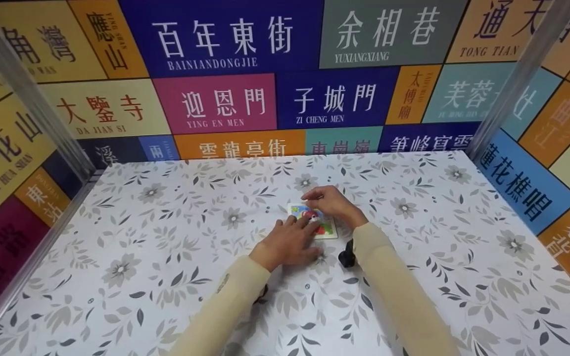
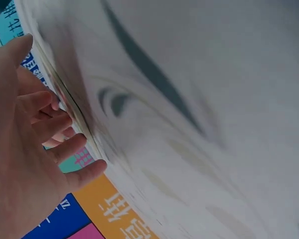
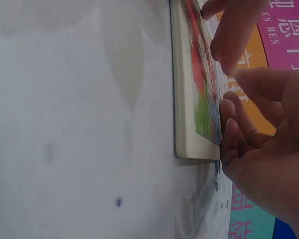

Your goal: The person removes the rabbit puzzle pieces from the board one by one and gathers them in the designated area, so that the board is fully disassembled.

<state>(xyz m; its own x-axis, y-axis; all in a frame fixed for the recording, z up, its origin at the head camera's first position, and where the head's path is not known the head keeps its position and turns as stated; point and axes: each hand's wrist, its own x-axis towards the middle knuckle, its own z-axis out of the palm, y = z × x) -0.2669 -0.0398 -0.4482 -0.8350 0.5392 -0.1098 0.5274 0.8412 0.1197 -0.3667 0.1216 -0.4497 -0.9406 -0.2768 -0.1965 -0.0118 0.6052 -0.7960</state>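
Note:
A small, thin picture board (image 1: 326, 230) with a pale border and a red, green and blue print lies flat on the patterned tabletop. My left hand (image 1: 290, 242) stretches over its left and lower part, fingers spread and fairly straight, hiding some of the picture. At the far right edge of the board is my right hand (image 1: 332, 201), its fingers bent loosely toward the board. In the right wrist view, the fingertips of the right hand (image 3: 269, 114) are close against the board's edge (image 3: 182, 109). Nothing is visible between them. The left wrist view shows relaxed fingers (image 2: 72, 149) beside the board's side.
White cloth with grey flowers and leaves covers the table (image 1: 191, 198). Panels of coloured signs (image 1: 215, 104) stand behind and at both sides, with metal posts (image 1: 505, 89) at the corners. A black wrist device (image 1: 348, 254) sits by the right sleeve.

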